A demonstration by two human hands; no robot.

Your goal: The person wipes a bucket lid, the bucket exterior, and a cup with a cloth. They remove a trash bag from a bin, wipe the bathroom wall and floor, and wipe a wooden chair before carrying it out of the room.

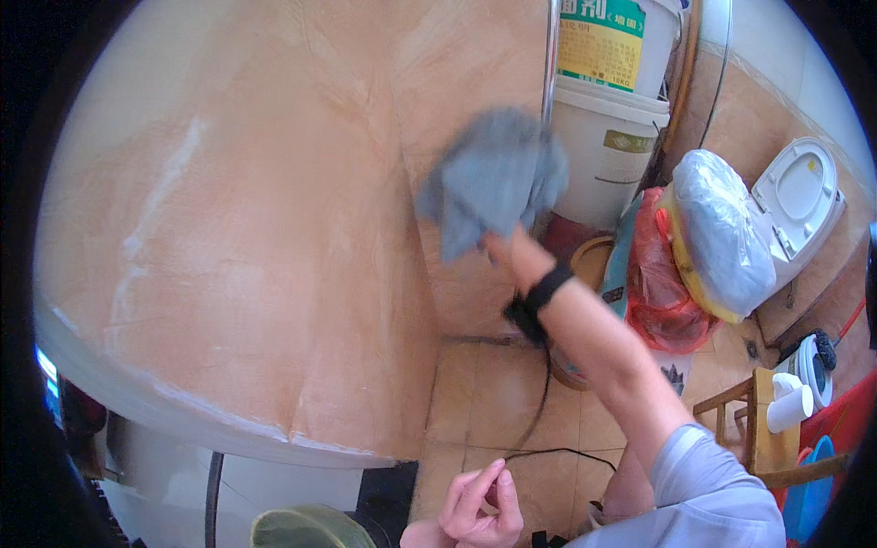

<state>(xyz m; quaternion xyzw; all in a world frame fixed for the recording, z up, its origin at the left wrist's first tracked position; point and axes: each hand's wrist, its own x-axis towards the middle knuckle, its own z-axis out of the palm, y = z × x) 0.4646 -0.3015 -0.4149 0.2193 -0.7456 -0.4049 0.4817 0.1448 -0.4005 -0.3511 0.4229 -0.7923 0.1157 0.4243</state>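
- R hand: grips the near edge of the cloth, which bunches out just beyond the knuckles; blurred, so can't tell exact finger placement.
- L hand: low, behind & below R; fingers curled in twd thumb, nothing visible in it, can't tell if it pinches anything.
- Cloth overlaps the wall in view; can't tell if it's touching. For an even wipe, prob. best to fold it to a flat pad w/ palm behind it, not just an edge hold.
- White streaks lie well left of R hand; likely want long overlapping strokes, firm pressure, then a clean cloth face.
- Corner crease is just left of R hand: a fingertip through the cloth should reach in better.
- Watch the pole & lower bucket, just ahead/right of R hand; loose cloth could snag there.
- Cord on floor, near L hand: mind feet.
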